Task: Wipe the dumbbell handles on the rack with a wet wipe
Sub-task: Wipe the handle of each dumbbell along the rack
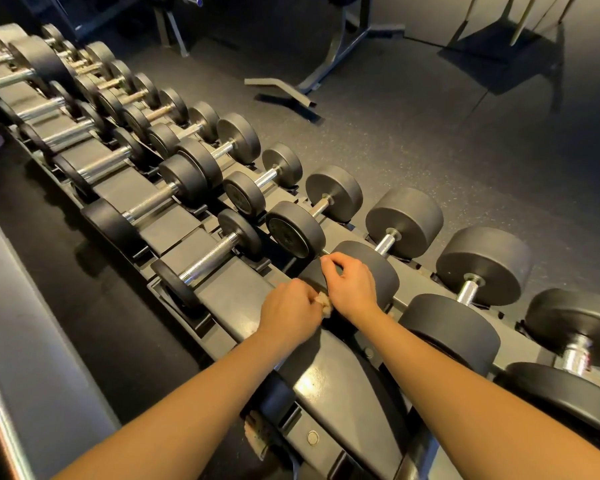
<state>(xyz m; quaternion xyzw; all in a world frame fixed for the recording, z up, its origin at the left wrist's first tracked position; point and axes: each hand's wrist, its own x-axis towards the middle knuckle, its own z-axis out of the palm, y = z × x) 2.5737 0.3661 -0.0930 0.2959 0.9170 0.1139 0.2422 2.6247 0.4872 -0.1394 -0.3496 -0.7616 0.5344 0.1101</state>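
Observation:
A long grey rack (243, 299) runs from near right to far left and carries two rows of black dumbbells with chrome handles. My left hand (288, 311) grips a crumpled, soiled wet wipe (324, 301) just above the rack's upper shelf. My right hand (349, 284) hovers beside it with its fingers curled, thumb and forefinger pinched together near a black dumbbell head (378, 265). I cannot tell whether the right hand touches the wipe. The nearest bare handle (212, 259) lies to the left of both hands.
Heavier dumbbells (482, 271) line the lower row on the right. A bench frame (329, 60) stands on the dark rubber floor beyond the rack. A grey ledge (25, 341) runs along the left edge.

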